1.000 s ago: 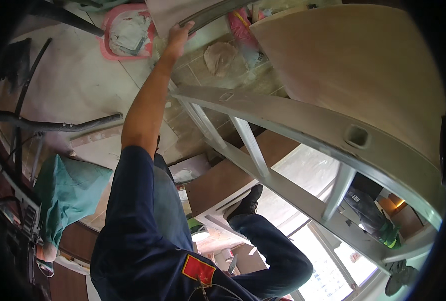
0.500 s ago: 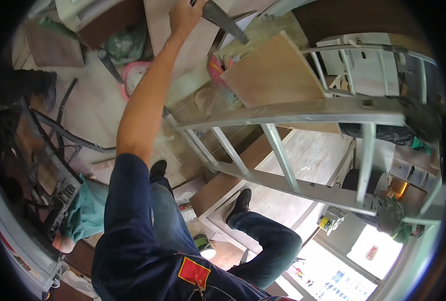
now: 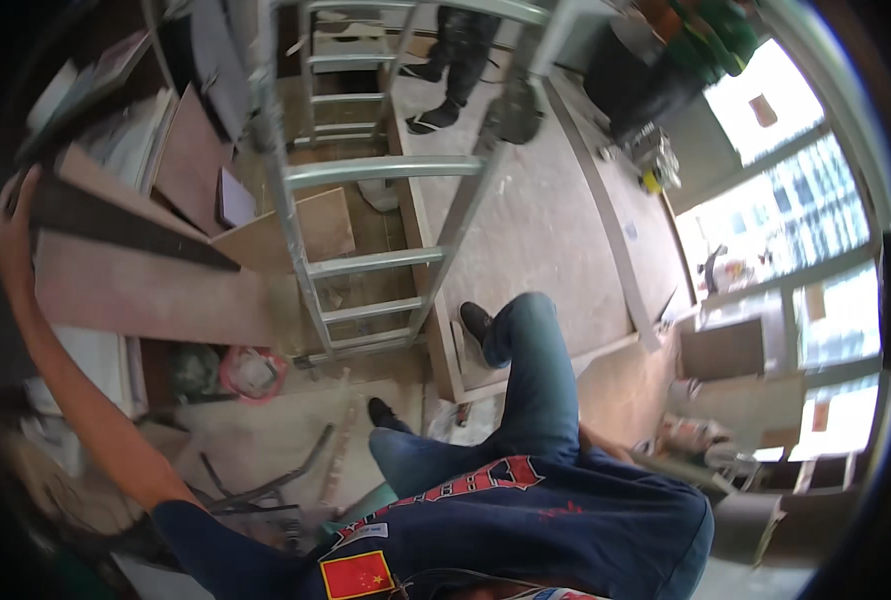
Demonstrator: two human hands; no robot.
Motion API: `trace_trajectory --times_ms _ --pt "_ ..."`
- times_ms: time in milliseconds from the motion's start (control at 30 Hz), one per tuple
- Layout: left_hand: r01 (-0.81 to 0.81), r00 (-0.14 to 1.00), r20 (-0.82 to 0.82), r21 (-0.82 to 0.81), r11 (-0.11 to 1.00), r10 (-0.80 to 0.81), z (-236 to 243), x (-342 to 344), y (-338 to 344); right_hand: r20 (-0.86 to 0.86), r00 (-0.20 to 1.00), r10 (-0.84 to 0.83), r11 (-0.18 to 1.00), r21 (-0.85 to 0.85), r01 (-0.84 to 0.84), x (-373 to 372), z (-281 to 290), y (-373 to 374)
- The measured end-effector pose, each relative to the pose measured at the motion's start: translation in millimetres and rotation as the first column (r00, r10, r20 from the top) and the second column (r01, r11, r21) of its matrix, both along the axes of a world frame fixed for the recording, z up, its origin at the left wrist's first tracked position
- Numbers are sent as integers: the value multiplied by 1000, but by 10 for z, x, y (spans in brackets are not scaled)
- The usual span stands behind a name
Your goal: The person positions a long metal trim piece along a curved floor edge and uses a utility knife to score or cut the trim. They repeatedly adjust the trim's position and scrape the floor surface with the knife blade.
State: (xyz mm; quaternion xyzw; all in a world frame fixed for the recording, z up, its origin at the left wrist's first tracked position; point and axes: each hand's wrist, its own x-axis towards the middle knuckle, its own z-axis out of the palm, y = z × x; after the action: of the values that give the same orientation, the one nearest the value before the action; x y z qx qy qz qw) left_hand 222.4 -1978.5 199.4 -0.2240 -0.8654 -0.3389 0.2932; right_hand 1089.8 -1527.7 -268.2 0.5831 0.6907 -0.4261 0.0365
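My left arm reaches out to the far left. At its end my left hand (image 3: 13,215) is closed around the handle end of a handsaw (image 3: 135,225), whose long dark blade tapers toward the middle of the picture. The blade passes in front of a leaning brown board (image 3: 155,295); whether it touches the board I cannot tell. My right sleeve (image 3: 655,515) shows at the lower right, but my right hand is hidden beyond my body and raised leg.
An aluminium stepladder (image 3: 380,170) stands ahead, beside a low wooden platform (image 3: 535,220) that bears one of my feet. Another person's sandalled feet (image 3: 435,120) are behind the ladder. A pink basin (image 3: 253,373) and black bent tubes (image 3: 285,480) lie on the floor; windows (image 3: 795,210) are at right.
The view has swung round to the right, so the ladder now stands ahead and the windows show more. My left hand, still gripping the handsaw, appears farther left and lower in the picture.
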Motion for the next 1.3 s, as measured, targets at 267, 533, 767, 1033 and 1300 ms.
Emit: trace_trajectory --times_ms 267,533,767,1033,1300 --pt "253 922 -384 529 810 -37 1166 719 -249 1 980 -198 967 162 195 -37 136 195" --pt "476 787 -86 713 514 -610 1888 2224 1086 -460 837 -296 755 424 500 -1020 1564 912" --pt "510 522 -91 830 225 -848 2342 3094 2526 -738 675 -3 907 282 312 -2308 3132 503" --pt "710 139 -337 689 -144 -931 2568 3772 4107 -937 346 55 998 61 6 -2506 3785 316" --pt "710 302 -469 691 -132 -830 2246 4389 5853 -882 470 24 976 122 179 -2157 3496 1431"
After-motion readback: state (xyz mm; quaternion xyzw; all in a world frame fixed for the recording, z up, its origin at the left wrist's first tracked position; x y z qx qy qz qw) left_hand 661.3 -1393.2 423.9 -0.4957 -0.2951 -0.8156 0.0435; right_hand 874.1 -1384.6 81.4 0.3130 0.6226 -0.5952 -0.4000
